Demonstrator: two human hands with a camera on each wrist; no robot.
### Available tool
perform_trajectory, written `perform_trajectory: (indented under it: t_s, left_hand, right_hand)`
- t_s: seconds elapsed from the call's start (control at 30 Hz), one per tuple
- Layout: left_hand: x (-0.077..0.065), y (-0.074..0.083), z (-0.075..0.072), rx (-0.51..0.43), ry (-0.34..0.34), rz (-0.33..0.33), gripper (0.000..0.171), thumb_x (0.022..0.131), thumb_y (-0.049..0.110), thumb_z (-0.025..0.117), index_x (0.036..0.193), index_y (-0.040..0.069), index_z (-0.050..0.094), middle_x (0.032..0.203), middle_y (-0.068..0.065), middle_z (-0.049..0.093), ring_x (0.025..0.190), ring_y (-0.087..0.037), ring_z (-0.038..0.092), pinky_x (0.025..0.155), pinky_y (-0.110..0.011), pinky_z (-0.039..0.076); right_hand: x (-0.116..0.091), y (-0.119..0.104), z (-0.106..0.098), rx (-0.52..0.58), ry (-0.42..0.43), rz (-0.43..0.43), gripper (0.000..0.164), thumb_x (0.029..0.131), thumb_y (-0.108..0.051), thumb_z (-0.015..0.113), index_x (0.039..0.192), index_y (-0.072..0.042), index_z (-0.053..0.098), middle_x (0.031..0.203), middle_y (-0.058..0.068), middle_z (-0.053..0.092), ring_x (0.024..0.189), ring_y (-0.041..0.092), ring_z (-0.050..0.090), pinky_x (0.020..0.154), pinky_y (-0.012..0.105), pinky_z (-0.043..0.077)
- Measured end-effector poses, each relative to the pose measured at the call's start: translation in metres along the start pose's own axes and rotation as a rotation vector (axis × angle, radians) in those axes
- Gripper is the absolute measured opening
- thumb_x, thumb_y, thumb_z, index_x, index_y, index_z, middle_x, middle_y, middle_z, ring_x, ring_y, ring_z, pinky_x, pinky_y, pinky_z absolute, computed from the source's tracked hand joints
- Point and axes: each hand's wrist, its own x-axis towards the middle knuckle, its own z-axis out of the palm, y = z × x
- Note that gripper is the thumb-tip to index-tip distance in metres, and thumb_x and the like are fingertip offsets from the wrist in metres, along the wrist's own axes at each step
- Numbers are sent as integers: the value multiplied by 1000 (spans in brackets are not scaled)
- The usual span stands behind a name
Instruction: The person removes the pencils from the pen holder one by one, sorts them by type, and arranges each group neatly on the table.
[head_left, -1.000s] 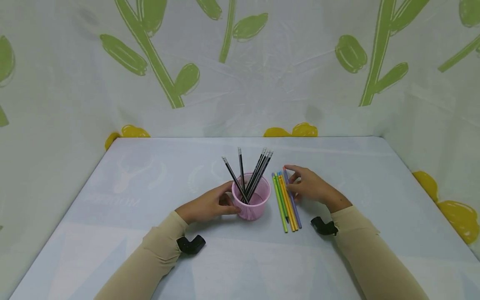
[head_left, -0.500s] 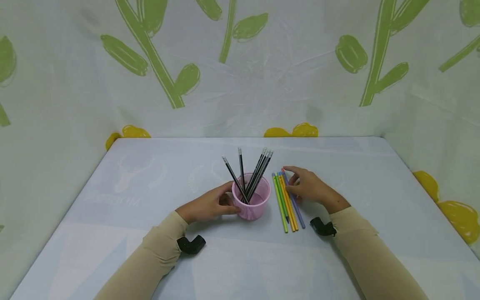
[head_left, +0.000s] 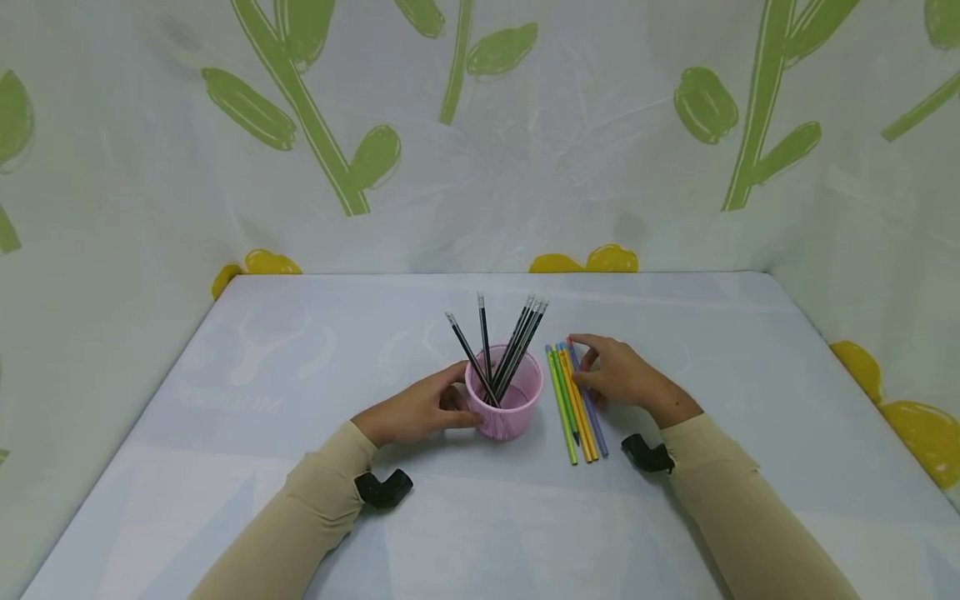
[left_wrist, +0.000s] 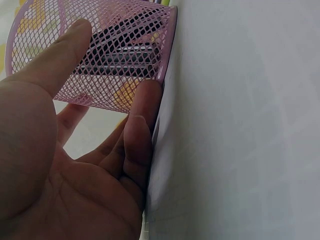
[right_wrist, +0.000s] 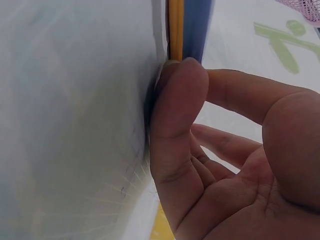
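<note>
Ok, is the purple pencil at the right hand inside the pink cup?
No, the head view shows the purple pencil outside the pink cup, beside the yellow pencils.

Compared with a second ago, the purple pencil (head_left: 598, 433) lies at a stronger slant: its near end has swung right, widening the gap to the near ends of the yellow pencils (head_left: 587, 429), while its far end sits slightly farther left. The right hand (head_left: 618, 372) has shifted slightly left too. Since half a second ago, that near gap has narrowed a little.
</note>
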Motion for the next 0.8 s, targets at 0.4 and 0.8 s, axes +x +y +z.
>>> perform_trajectory:
  t_s: [0.4, 0.8]
  left_hand:
    - [-1, 2, -1, 3, 1, 4, 72, 91, 26, 75, 151, 29, 36, 110, -2, 65, 95, -17, 63, 75, -31, 54]
    - [1, -1, 0, -9, -5, 10, 71, 91, 26, 75, 150, 28, 37, 110, -2, 65, 93, -17, 63, 74, -31, 54]
  right_hand:
    - [-3, -4, -2, -12, -5, -13, 67, 95, -17, 67, 155, -10, 36, 112, 16, 60, 64, 17, 63, 63, 28, 56]
    - [-4, -7, -2, -36, -2, -9, 68, 94, -21, 68, 154, -10, 37, 110, 15, 61, 64, 16, 61, 63, 27, 52]
